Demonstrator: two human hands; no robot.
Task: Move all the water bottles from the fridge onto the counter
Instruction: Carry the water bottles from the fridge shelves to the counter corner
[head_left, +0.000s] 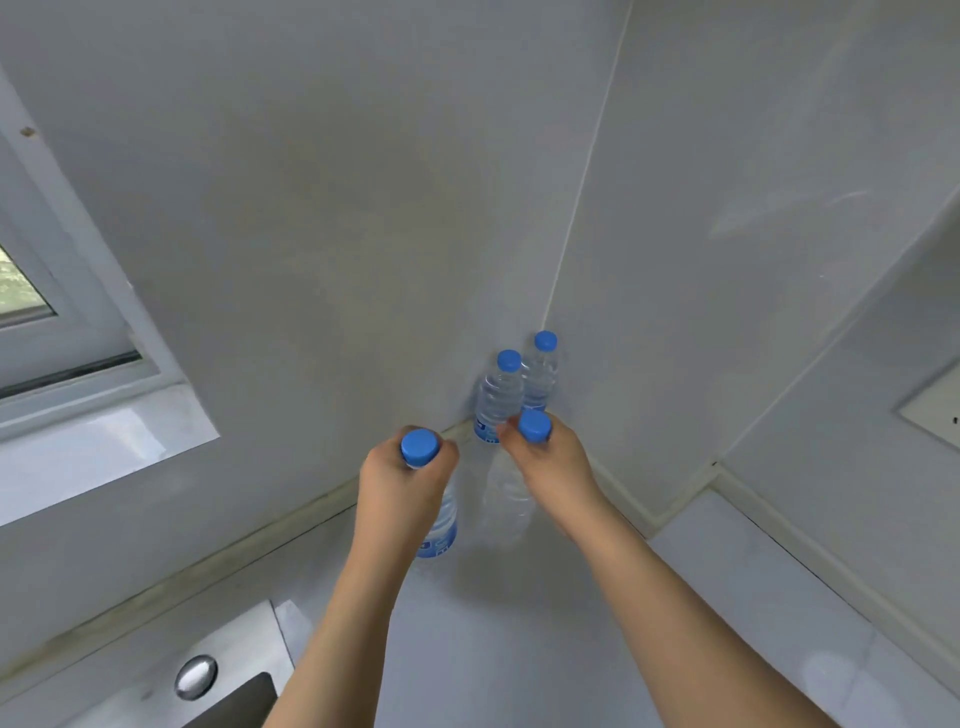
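The left hand (402, 480) was clamped round the neck of a water bottle (441, 525), its fingers curled just under the blue cap, with the bottle upright and its base at or just above the bench (519, 623) (contact could not be made out). The right hand (550, 462) gripped a second bottle (506, 499) the same way, fingers wrapped below its blue cap, the clear body hanging straight down beside the first bottle, at its 3 o'clock.

At 12 o'clock from the right hand, two more bottles stood upright on the bench in the corner where the two walls met: the nearer bottle (498, 400) just beyond the right hand's fingers, and the far bottle (541, 379) at its 1 o'clock, touching or nearly touching it, close against the wall (363, 208). All four had blue caps and blue labels low on their bodies.

At 8 o'clock from the left hand, a metal sink edge (249, 639) with a round chrome fitting (196, 676) sat in the bench. At 10 o'clock, a window (62, 332) was set in the wall.
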